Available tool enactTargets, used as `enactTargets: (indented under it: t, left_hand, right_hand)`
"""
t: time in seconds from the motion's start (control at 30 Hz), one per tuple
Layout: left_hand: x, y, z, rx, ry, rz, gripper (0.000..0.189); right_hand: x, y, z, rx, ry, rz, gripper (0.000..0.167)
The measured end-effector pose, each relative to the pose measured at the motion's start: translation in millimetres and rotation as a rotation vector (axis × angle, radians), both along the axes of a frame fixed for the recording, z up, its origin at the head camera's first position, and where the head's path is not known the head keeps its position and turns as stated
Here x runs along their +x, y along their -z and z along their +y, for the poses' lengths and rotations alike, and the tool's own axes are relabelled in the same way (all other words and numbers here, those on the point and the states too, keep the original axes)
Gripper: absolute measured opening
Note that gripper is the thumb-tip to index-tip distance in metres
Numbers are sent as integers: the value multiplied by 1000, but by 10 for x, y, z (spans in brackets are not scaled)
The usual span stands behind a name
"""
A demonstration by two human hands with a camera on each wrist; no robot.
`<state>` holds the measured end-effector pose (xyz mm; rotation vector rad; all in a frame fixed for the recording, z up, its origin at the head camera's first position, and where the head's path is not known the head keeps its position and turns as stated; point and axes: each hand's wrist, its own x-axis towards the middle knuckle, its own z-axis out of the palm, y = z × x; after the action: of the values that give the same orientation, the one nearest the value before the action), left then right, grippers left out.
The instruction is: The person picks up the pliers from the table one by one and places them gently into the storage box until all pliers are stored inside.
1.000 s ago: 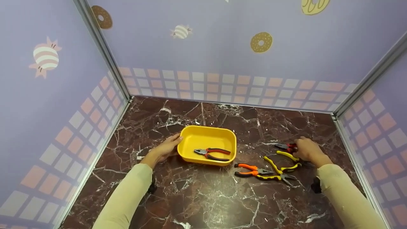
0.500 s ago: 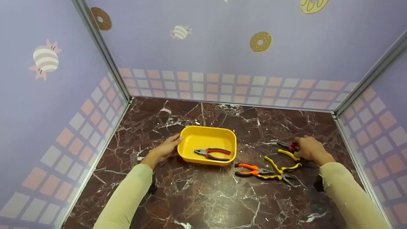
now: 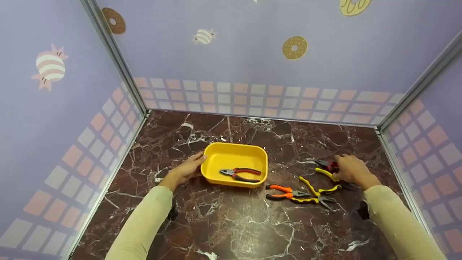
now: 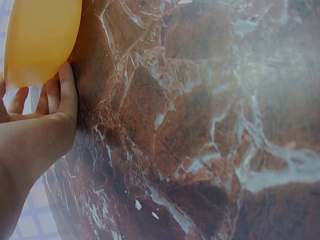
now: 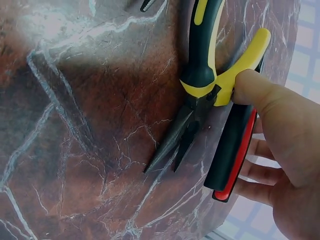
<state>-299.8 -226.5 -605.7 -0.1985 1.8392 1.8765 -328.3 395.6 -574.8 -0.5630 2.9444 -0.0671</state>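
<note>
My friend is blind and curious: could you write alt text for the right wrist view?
A right hand grips red-and-black-handled pliers. Beside them, slightly open yellow-and-black pliers lie on a dark, white-veined surface.

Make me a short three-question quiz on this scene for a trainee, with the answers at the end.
1. What lies inside the yellow tub? a) orange pliers; b) red-and-black pliers; c) yellow-and-black pliers.
2. True or false: the left hand holds the orange pliers.
3. Fill in: the gripped pliers in the right hand have a black and ____ handle.

Key: 1. b. 2. False; it holds the side of the yellow tub. 3. Red.
</note>
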Motion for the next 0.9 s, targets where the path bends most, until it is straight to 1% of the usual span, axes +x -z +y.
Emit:
enactTargets:
  t: [0.2,0.37,0.47,0.63,0.9]
  left_hand:
    - [-2,-9,3,-6,-7,3,66]
    - [4,-22,-1,-4,12,8,65]
    - [3,-33,-13,-9,27,13,64]
    - [-4,-24,-11,-11,31,18,65]
    - [1,-2,-10,4,15,9,64]
  right_hand:
    - [25,-51,-5,-13,-2,4,47]
    - [79,-85,-34,-42,-2,20,39]
    - [90,-102,-57,-66,4,32,42]
    - [71,-118,-79,-105,8,41,50]
    - [86,-177,-208,-177,-9,47,52]
